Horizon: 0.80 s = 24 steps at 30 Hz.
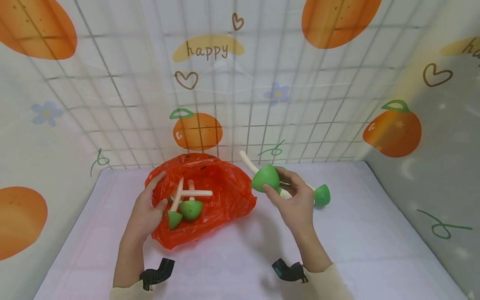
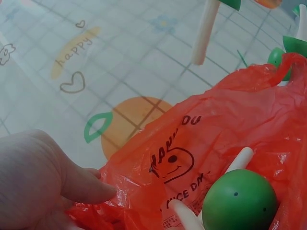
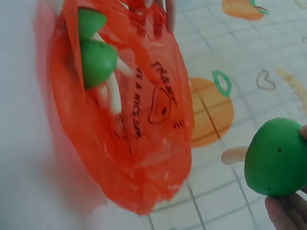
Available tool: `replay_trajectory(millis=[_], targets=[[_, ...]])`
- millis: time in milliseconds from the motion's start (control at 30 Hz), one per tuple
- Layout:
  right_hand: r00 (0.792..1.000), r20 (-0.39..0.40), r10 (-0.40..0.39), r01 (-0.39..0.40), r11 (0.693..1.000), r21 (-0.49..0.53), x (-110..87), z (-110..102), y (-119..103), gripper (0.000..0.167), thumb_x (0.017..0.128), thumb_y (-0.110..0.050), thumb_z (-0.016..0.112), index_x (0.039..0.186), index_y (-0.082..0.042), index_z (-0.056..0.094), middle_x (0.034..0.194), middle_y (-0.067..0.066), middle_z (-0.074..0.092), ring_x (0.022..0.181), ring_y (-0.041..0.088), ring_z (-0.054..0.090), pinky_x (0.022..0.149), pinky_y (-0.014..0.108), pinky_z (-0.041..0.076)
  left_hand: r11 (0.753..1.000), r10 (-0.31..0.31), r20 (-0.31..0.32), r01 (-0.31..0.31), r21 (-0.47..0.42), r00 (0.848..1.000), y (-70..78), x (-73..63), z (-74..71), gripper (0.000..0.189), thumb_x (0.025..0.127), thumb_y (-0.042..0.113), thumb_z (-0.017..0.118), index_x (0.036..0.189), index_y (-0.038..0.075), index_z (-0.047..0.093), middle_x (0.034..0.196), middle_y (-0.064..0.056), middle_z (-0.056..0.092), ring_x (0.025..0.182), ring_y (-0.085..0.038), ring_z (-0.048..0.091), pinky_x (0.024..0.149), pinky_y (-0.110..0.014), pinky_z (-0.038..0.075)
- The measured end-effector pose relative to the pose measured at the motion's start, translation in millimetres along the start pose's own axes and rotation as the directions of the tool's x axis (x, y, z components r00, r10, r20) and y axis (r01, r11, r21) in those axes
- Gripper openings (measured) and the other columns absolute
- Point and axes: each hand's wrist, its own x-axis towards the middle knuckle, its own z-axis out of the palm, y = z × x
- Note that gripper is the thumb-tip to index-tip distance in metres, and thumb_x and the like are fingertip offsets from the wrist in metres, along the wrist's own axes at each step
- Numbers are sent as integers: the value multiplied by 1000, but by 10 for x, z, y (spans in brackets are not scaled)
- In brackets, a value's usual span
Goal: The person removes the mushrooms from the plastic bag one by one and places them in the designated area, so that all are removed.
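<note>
My right hand (image 1: 298, 204) pinches the green cap of a toy mushroom (image 1: 266, 178) between thumb and fingers, with its pale stem pointing up and left. It is held above the table, just right of a red plastic bag (image 1: 228, 200). At the bag's left side, my left hand (image 1: 144, 212) grips the rim, with the thumb and fingers on either side of the plastic. Several more green-capped mushrooms (image 1: 191, 210) with cream stems lie inside the bag. In the right wrist view the held mushroom (image 3: 276, 158) shows small dark dots on its cap.
Behind my right hand, another green-capped mushroom (image 1: 321, 196) lies on the white table (image 1: 375, 233); more there are partly hidden by the hand. A wire grid (image 1: 255, 104) under a printed sheet stands along the back.
</note>
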Motion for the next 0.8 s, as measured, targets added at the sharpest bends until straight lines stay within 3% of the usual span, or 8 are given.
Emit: replay_trajectory(millis=[233, 500, 800], targets=[[994, -60, 90, -94, 993, -73, 33, -190, 48, 49, 88, -9, 86, 134, -4, 69, 128, 10, 71, 105, 14, 69, 92, 17, 55, 1000, -8, -2, 8, 12, 1000, 7, -1, -1, 76, 101, -4, 56, 167, 22, 29, 168, -12, 32, 154, -39, 28, 110, -63, 43], [986, -145, 87, -100, 991, -86, 41, -360, 161, 44, 86, -5, 86, 127, -2, 73, 121, 12, 74, 97, 10, 72, 86, 17, 58, 1000, -5, 0, 5, 4, 1000, 7, -1, 9, 76, 101, -4, 55, 167, 23, 29, 168, -12, 32, 154, -39, 28, 110, -64, 43], [974, -211, 82, -126, 971, -203, 4, -567, 351, 47, 87, -6, 86, 131, 0, 70, 123, 13, 73, 97, 3, 68, 85, 15, 57, 1000, -5, 10, 5, 0, 1000, 3, 3, 17, 76, 102, -3, 55, 167, 23, 29, 169, -11, 32, 154, -39, 27, 110, -64, 44]])
